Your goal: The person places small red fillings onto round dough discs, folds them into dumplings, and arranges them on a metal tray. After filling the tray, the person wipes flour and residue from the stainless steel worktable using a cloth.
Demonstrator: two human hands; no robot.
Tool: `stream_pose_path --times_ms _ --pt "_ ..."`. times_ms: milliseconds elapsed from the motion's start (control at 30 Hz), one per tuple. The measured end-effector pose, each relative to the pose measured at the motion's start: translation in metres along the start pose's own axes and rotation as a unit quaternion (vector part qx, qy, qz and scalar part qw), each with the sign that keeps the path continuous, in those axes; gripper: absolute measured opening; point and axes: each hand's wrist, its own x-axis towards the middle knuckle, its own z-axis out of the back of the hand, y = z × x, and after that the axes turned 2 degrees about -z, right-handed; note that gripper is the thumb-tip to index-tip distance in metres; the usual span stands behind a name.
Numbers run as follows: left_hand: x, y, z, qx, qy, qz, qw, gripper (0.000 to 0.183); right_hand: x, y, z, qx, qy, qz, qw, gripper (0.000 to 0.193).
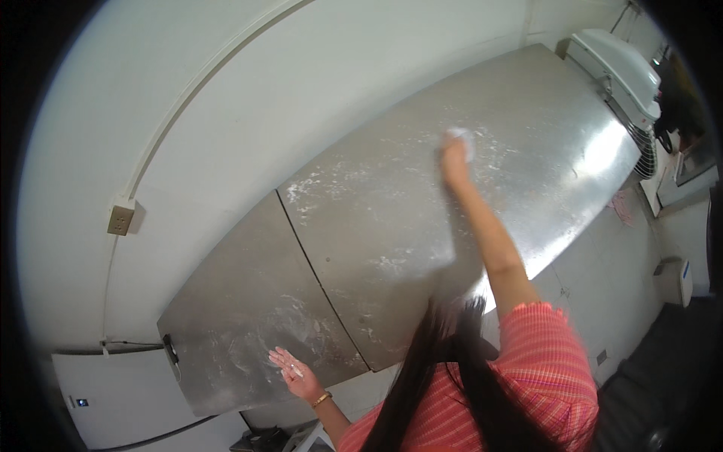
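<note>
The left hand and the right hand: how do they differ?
The left hand is open, while the right hand holds a white item too blurred to identify. The left hand is by the near edge of the metal table; the right hand reaches farther across. The left hand has a bracelet at its wrist; the right hand shows none.

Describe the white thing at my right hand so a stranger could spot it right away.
Find the long grey metal table against the white wall, then its larger section right of the thin dark seam. Toward the wall, an outstretched bare right hand reaches across it. The small blurred white thing at that hand is the one compact shape among flat, scattered white smears.
</note>
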Motion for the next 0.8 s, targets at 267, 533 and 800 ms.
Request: stream_pose_path --times_ms 267,533,800 --pt "-0.034 0.012 0.011 -0.067 -0.04 0.054 0.995 0.051 -0.18 0.055 -0.071 -0.006 0.184 0.362 0.914 0.032" --pt "-0.114 -0.032 0.043 0.029 -0.064 0.001 0.998 0.05 -0.059 -0.017 0.05 -0.004 0.014 0.051 0.999 0.021" --pt "-0.153 -0.006 0.036 0.108 -0.013 0.007 0.994 0.048 -0.276 0.032 0.051 0.001 0.243 0.406 0.881 0.033"
